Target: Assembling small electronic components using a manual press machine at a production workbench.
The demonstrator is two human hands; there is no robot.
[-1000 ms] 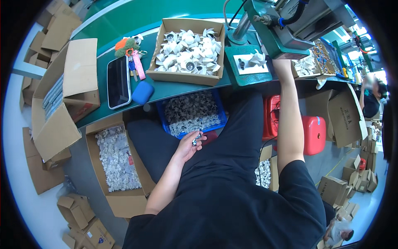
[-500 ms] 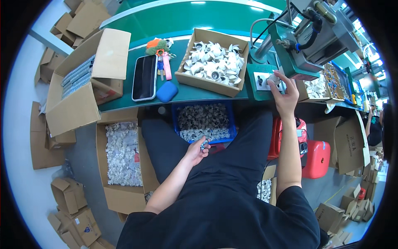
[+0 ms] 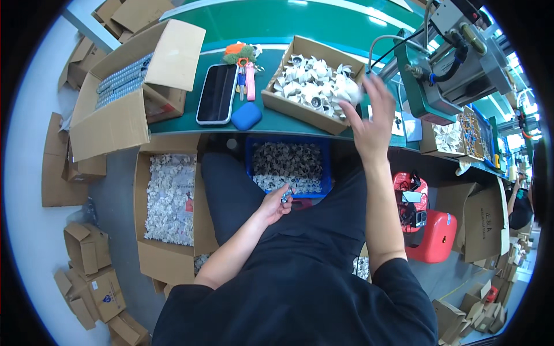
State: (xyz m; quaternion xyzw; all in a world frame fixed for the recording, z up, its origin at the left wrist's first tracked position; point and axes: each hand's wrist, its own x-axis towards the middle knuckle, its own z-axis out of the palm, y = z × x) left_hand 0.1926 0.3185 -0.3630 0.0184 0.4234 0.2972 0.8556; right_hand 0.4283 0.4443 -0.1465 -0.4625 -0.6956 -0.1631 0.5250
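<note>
My left hand is closed over my lap around small shiny metal parts, their exact kind partly hidden by the fingers. My right hand is raised at the right side of a shallow cardboard box, thumb and fingers spread. Just beyond its fingertips, a white finned fan wheel is blurred over the box's right edge and looks free of the fingers. White fan wheels are heaped inside that box. Right of the hand stands a green and grey press, its base plate partly covered by the hand.
A phone, keys and a blue case lie on the green bench. Left is an open carton of metal parts. Below are a blue bin and a carton of small parts. A red stool stands right.
My right hand has moved from the press plate leftward to the box, and its fingers have opened beside the fan wheel. The left hand stays over my lap. The view has shifted.
</note>
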